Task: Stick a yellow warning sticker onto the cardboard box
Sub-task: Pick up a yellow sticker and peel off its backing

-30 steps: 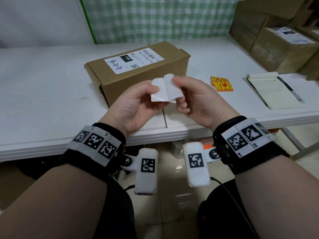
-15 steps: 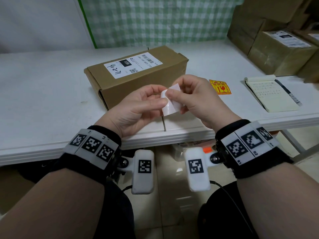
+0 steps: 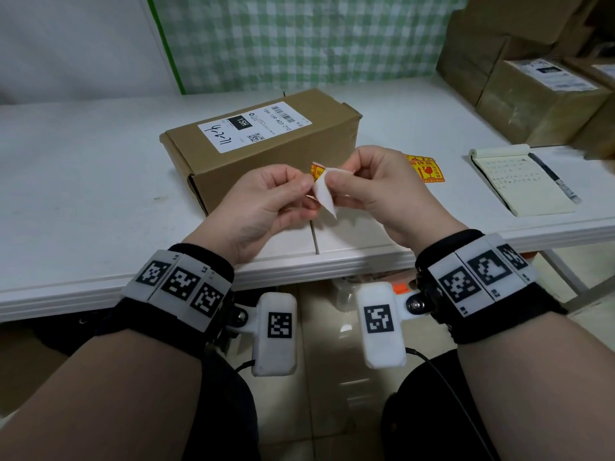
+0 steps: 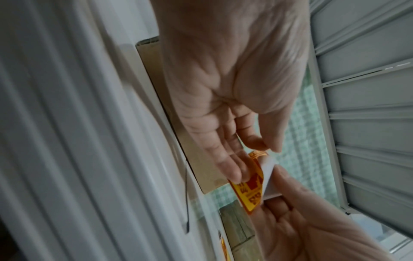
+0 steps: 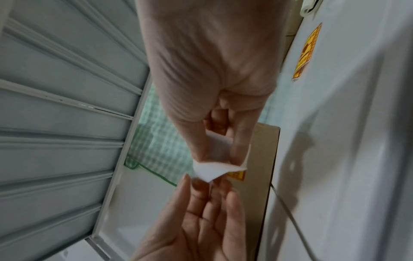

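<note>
A brown cardboard box point(image 3: 266, 154) with a white shipping label lies on the white table point(image 3: 83, 194), just behind my hands. Above the table's front edge both hands hold one yellow warning sticker point(image 3: 315, 169) with its white backing point(image 3: 325, 196) partly peeled away. My left hand point(image 3: 306, 186) pinches the yellow sticker point(image 4: 248, 187) at its corner. My right hand point(image 3: 339, 178) pinches the white backing point(image 5: 214, 169) between thumb and forefinger. Most of the yellow face is hidden in the head view. The left hand point(image 4: 257, 151) and right hand point(image 5: 219, 155) almost touch.
Spare yellow stickers point(image 3: 426, 169) lie on the table right of the box. Further right are a notepad point(image 3: 519, 181) and a black pen point(image 3: 555, 179). Several cardboard boxes point(image 3: 539, 101) are stacked at the far right. A green checked curtain hangs behind.
A second ago only white paper showed between the hands. Now the backing has come partly away and a yellow corner of the sticker shows. The hands have stayed in front of the box.
</note>
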`<state>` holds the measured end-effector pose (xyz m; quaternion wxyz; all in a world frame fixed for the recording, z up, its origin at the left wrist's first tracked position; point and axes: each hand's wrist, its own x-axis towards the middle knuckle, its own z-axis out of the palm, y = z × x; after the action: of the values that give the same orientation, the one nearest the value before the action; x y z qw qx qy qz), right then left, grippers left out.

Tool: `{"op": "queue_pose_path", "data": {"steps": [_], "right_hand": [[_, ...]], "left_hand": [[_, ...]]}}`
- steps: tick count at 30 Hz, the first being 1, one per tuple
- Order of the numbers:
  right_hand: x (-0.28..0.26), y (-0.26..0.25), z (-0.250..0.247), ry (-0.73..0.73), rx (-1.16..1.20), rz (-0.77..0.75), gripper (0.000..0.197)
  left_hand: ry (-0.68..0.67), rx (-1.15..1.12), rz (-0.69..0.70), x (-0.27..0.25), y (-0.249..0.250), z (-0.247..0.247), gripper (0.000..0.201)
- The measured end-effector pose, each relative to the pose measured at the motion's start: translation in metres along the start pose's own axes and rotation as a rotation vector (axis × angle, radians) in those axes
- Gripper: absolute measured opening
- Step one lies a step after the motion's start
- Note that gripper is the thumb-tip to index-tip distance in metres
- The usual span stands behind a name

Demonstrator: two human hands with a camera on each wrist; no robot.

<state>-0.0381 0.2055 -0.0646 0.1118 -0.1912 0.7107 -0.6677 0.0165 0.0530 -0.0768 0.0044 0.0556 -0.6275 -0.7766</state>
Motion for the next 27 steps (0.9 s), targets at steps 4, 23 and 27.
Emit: {"op": "queue_pose_path", "data": {"steps": [4, 23, 27], "right_hand": [[-0.002, 0.0, 0.005, -0.006, -0.098, -0.022, 0.02], [0.0, -0.002, 0.008, 0.053, 0.184, 0.161, 0.026], [-0.003, -0.001, 0.013, 0.025, -0.009, 0.065, 0.017]], "left_hand": [[0.004, 0.084, 0.025, -0.003, 0.0, 0.005, 0.018], [0.001, 0.014, 0.042, -0.001, 0.002, 0.005, 0.019], [0.012, 0.1, 0.027, -0.003, 0.001, 0.005, 0.017]]}}
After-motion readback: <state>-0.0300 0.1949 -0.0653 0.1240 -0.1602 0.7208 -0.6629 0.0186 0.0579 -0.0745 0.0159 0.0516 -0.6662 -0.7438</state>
